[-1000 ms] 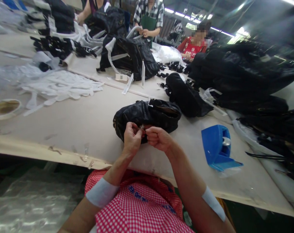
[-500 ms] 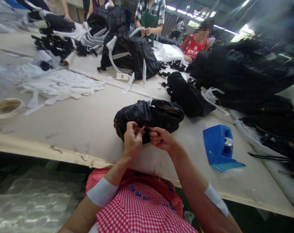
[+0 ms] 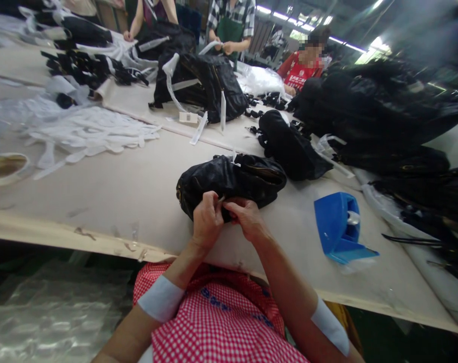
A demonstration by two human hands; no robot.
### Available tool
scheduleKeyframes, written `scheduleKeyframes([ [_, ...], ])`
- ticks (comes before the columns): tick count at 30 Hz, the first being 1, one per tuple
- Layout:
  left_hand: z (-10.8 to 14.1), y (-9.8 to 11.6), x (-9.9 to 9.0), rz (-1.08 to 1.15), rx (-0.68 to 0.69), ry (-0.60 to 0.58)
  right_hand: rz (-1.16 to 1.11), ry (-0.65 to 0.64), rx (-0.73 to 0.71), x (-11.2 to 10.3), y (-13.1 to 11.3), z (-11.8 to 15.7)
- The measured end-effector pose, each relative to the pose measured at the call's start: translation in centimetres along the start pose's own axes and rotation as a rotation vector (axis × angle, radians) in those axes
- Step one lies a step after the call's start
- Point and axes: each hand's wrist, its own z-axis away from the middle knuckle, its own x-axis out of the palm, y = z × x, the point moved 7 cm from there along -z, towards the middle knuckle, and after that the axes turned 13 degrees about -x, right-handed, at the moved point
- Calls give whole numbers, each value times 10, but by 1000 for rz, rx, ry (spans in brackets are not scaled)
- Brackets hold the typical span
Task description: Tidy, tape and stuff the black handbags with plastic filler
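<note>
A black bag (image 3: 209,179) with an open zipped top lies on the table in front of me. My left hand (image 3: 206,220) is closed at the bag's near side, its thumb and forefinger pinched on a small part too tiny to name. My right hand (image 3: 247,218) is closed close beside it, thumb and forefinger together at the same spot of the bag. What the right fingers hold is hidden behind them. The fingertips of both hands nearly meet.
A blue tape dispenser (image 3: 336,227) stands to the right on the table (image 3: 138,201). White strips (image 3: 96,131) and a tape roll (image 3: 5,169) lie left. Another black bag (image 3: 289,146), a larger one (image 3: 206,88) and a black heap (image 3: 376,106) lie beyond. Several people stand across the table.
My right hand has moved left, closer to my left hand, and turned its back upward. The bag has stayed in place. Across the table, a person at the upper left has shifted their arms.
</note>
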Motion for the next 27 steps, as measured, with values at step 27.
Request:
scheduleKeyframes([
  [27, -12, -9, 9, 504, -470, -433, -139, -68, -102, 3, 19, -11],
])
